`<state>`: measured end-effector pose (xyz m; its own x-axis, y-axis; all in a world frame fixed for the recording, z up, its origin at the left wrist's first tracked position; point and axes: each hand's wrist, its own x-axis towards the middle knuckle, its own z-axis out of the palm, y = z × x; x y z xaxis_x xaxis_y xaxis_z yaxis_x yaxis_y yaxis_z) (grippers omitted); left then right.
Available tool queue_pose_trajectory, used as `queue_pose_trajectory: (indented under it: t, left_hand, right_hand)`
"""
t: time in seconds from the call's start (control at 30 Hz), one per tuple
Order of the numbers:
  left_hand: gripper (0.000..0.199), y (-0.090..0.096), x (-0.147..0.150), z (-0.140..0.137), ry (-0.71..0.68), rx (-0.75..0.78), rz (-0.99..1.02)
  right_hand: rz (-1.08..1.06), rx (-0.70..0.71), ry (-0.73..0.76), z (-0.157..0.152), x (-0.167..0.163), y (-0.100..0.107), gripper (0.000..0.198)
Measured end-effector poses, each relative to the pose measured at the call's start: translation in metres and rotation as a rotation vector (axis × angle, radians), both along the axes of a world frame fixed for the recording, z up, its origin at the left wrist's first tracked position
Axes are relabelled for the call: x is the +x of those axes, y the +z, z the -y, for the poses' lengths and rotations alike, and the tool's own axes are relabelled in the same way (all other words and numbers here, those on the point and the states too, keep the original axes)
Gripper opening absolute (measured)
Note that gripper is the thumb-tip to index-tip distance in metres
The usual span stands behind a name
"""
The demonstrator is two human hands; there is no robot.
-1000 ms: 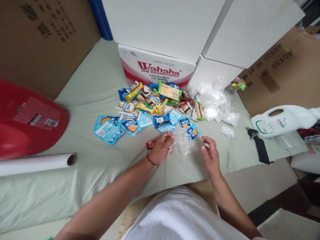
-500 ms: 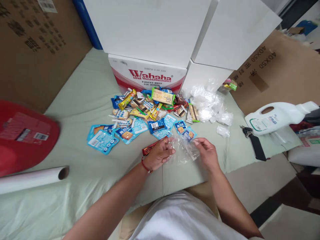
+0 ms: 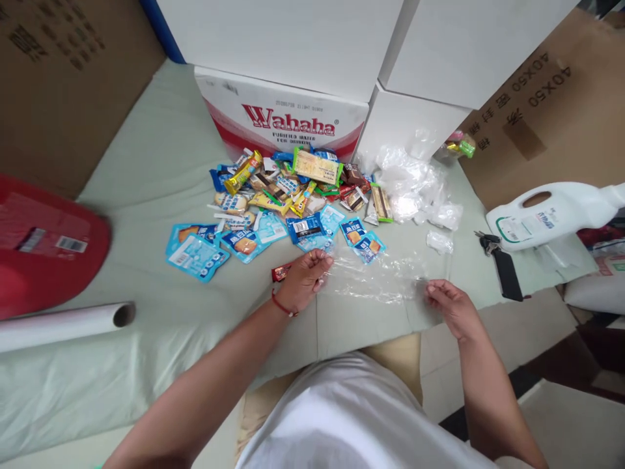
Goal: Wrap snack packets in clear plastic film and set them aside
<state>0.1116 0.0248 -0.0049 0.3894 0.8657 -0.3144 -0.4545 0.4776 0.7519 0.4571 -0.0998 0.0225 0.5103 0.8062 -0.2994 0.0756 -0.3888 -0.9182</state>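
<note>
A clear plastic bag (image 3: 378,279) is stretched sideways between my two hands, just above the table. My left hand (image 3: 305,279) pinches its left end between thumb and fingers. At the opposite end, my right hand (image 3: 452,303) grips the film with its fingertips. Partly hidden behind my left hand lies a red-wrapped snack (image 3: 280,271). Beyond the bag are blue snack packets (image 3: 368,247), and behind them a heap of wrapped snack bars and biscuits (image 3: 283,185). Crumpled clear bags (image 3: 407,182) are piled right of the heap.
A Wahaha carton (image 3: 288,117) stands behind the snacks, under large white boxes (image 3: 283,39). On the right lie a white jug (image 3: 547,212) and a black phone-like object with keys (image 3: 506,273). At left are a red container (image 3: 49,247) and a white roll (image 3: 58,326).
My right hand has moved right, drawing the bunched bag out to a long stretch. My left hand keeps hold of its end. The whole view has tilted slightly downward.
</note>
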Motion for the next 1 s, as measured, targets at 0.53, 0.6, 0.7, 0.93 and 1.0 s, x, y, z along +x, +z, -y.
queue_pose_trajectory:
  t: [0.53,0.6,0.7,0.93,1.0]
  left_hand:
    - [0.058,-0.001,0.001,0.005,-0.019,0.084,-0.049]
    - [0.059,0.0,0.001,0.006,-0.018,0.087,-0.043]
    - [0.059,0.001,0.0,0.006,-0.017,0.071,-0.031]
    - [0.046,0.002,0.003,0.006,0.04,0.083,-0.092]
    - [0.044,0.0,0.005,0.005,0.084,0.09,-0.122]
  right_hand:
    - [0.751,0.595,0.849,-0.118,-0.15,0.036,0.03]
    - [0.787,0.628,0.908,-0.128,-0.155,0.033,0.018]
    - [0.822,0.677,0.905,-0.129,-0.154,0.035,0.012]
    - [0.973,0.706,0.892,-0.081,-0.147,0.054,0.013]
    - [1.034,0.709,0.914,-0.06,-0.147,0.059,0.015]
